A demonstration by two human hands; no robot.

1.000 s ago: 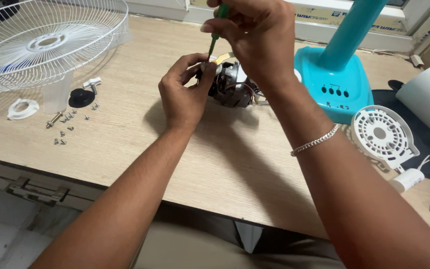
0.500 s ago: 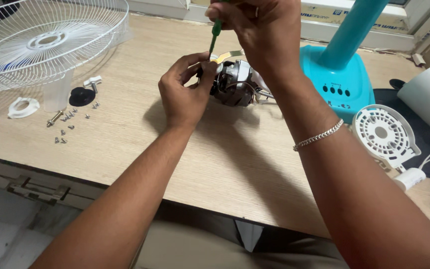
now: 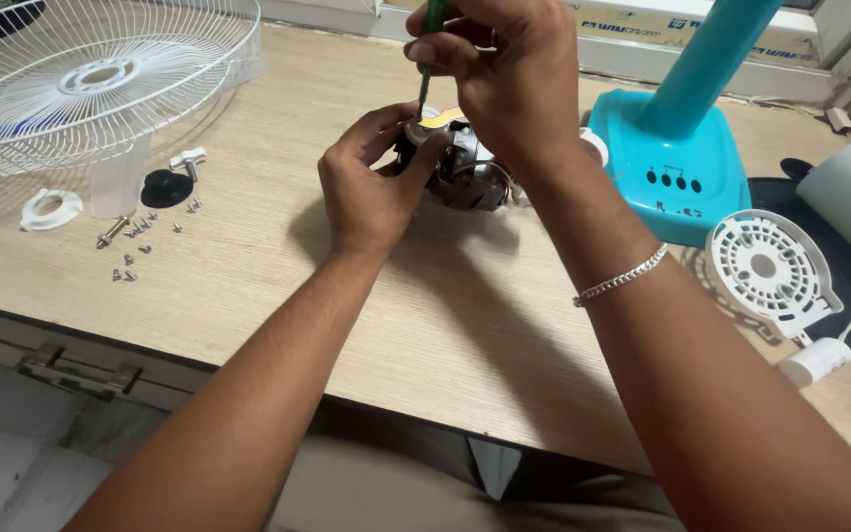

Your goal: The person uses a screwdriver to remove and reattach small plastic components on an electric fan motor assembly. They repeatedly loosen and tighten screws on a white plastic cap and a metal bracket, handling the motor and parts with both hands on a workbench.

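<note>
Gripping fan motor (image 3: 465, 172) mid-table (image 3: 248, 296)

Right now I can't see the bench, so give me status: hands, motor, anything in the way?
Left hand steadies fan motor. Right hand grips green screwdriver, tip down on motor. Loose screws lie apart, left of the hands.

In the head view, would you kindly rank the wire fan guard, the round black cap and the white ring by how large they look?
1. Wire fan guard, by far the largest.
2. White ring.
3. Round black cap, only slightly smaller than the ring, so that order is unsure.
</note>
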